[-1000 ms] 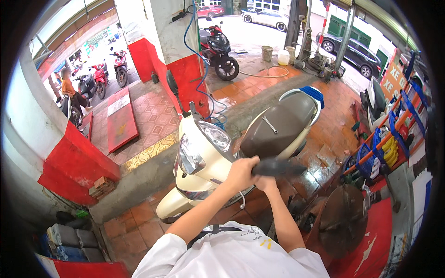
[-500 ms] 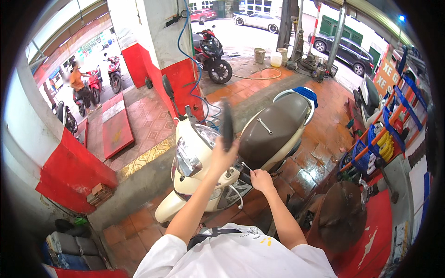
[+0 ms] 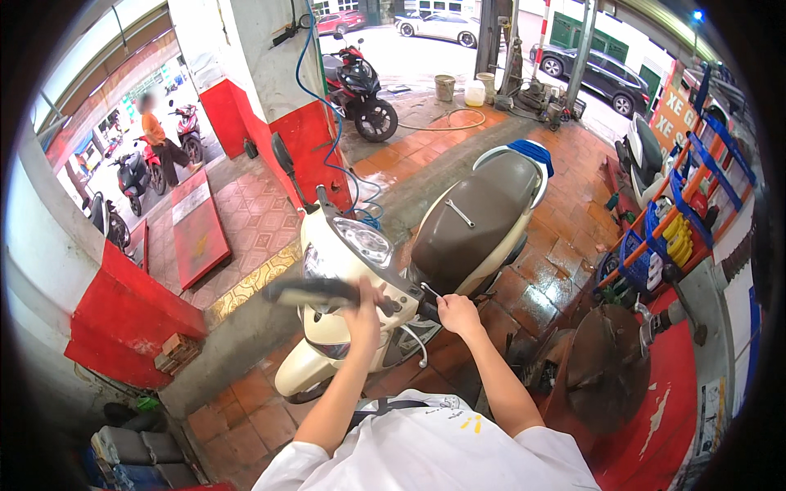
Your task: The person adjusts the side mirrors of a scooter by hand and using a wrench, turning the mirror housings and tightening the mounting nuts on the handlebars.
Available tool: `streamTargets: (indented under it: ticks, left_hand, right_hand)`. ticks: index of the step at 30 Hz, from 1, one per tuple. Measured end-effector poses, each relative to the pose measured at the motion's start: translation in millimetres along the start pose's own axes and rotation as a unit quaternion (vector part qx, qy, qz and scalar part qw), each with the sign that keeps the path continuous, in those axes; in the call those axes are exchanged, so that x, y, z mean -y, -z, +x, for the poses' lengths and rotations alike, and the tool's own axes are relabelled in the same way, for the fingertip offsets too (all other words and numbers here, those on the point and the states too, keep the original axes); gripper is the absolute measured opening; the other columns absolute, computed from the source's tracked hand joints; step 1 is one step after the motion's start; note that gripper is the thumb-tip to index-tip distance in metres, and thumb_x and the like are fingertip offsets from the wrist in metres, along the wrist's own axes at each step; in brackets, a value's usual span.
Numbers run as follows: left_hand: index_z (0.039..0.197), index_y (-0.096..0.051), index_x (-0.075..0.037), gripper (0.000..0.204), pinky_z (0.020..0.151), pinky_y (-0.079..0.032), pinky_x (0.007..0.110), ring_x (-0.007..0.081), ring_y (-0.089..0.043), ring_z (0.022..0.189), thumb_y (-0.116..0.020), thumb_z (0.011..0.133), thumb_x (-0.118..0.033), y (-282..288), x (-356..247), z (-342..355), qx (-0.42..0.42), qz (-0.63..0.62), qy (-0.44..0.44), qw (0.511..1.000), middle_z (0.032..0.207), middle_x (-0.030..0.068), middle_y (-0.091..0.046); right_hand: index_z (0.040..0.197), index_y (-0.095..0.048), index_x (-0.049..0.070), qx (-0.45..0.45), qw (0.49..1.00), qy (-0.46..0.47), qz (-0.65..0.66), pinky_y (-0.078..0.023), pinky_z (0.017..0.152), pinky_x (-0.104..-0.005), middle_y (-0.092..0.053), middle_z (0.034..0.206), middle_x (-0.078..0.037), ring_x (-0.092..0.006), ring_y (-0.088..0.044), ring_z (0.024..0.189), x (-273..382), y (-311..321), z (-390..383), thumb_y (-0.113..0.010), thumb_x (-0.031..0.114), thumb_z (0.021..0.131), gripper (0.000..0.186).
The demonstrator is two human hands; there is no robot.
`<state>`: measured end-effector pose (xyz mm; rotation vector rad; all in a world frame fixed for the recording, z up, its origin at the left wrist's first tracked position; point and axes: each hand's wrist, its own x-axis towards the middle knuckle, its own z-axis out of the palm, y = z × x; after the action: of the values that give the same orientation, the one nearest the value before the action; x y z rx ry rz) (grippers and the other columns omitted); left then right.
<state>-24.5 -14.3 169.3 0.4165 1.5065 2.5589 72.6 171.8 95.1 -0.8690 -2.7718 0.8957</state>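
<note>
A cream scooter [image 3: 327,331] stands before me, its front end to the left and its brown seat [image 3: 467,221] to the right. My left hand [image 3: 365,321] is closed round the near end of a dark rear-view mirror [image 3: 304,290], blurred by motion, lying sideways over the scooter's front. Closed as well, my right hand [image 3: 458,314] grips a metal wrench [image 3: 429,290] by the black handlebar grip; only the wrench's end shows. A second wrench [image 3: 460,213] lies on the seat. The opposite handlebar carries another mirror [image 3: 282,153]. Whether the held mirror touches its mount is hidden.
A blue hose [image 3: 334,139] hangs down the red and white pillar [image 3: 278,82]. At right is an orange rack [image 3: 655,245] with blue straps, near a round dark plate [image 3: 607,348]. A person [image 3: 153,135] in orange walks at far left, past a red ramp [image 3: 196,233].
The mirror in my left hand has swung from upright to sideways, pointing left. My right hand and its wrench are nearly where they were. The person in orange has moved right.
</note>
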Motion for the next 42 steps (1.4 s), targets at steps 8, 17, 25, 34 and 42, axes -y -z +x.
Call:
streamTargets:
  ticks: [8,17,25,34,42]
  left_hand:
    - [0.100,-0.055,0.001,0.040,0.064,-0.051,0.044,0.0345,-0.067,0.071,-0.074,0.083,-0.030,-69.8,-4.1,50.9,0.147,0.444,-0.087,0.880,0.077,0.0202,-0.067]
    - [0.076,-0.054,-0.010,0.021,0.096,-0.050,0.046,0.0272,-0.062,0.068,-0.070,0.073,0.003,-16.7,-1.9,-40.1,0.249,0.261,-0.306,0.881,0.070,0.0051,-0.058]
    - [0.094,-0.044,-0.006,0.029,0.088,-0.057,0.040,0.0084,-0.050,0.069,-0.055,0.102,-0.031,-23.5,-11.4,4.0,-0.044,-0.006,0.046,0.998,0.075,0.0009,-0.045]
    - [0.086,-0.064,0.000,0.047,0.052,-0.044,0.032,0.0129,-0.057,0.059,-0.071,0.088,-0.047,-80.2,-38.5,57.3,0.399,0.378,0.158,0.820,0.067,0.0030,-0.060]
    - [0.101,-0.061,0.000,0.039,0.072,-0.046,0.042,0.0331,-0.064,0.076,-0.075,0.079,-0.029,-75.4,-20.7,-0.9,0.274,0.503,-0.145,0.807,0.076,0.0140,-0.064]
  right_hand:
    - [0.085,-0.070,0.001,0.009,1.000,-0.008,-0.006,-0.050,0.086,-0.0537,-0.068,0.091,-0.027,-0.0467,-0.064,0.091,-0.8,2.8,2.0,-0.046,0.031,0.096,0.040]
    - [0.086,-0.071,0.001,-0.006,1.000,0.002,0.012,-0.050,0.084,-0.0534,-0.068,0.088,-0.027,-0.0468,-0.065,0.087,-5.4,2.5,-0.5,-0.047,0.032,0.095,0.040]
    - [0.084,-0.069,0.001,-0.004,1.000,-0.020,-0.011,-0.049,0.084,-0.0540,-0.067,0.087,-0.025,-0.0454,-0.064,0.089,-1.3,2.6,-1.9,-0.047,0.031,0.096,0.039]
    - [0.086,-0.071,0.001,-0.008,1.000,0.000,-0.013,-0.050,0.087,-0.0533,-0.068,0.091,-0.027,-0.0455,-0.065,0.091,-3.3,2.3,-0.9,-0.045,0.032,0.097,0.042]
    - [0.083,-0.067,-0.004,-0.011,0.996,0.059,-0.064,-0.052,0.080,-0.0533,-0.068,0.089,-0.027,-0.0458,-0.066,0.086,-10.1,0.5,-1.1,-0.047,0.029,0.096,0.040]
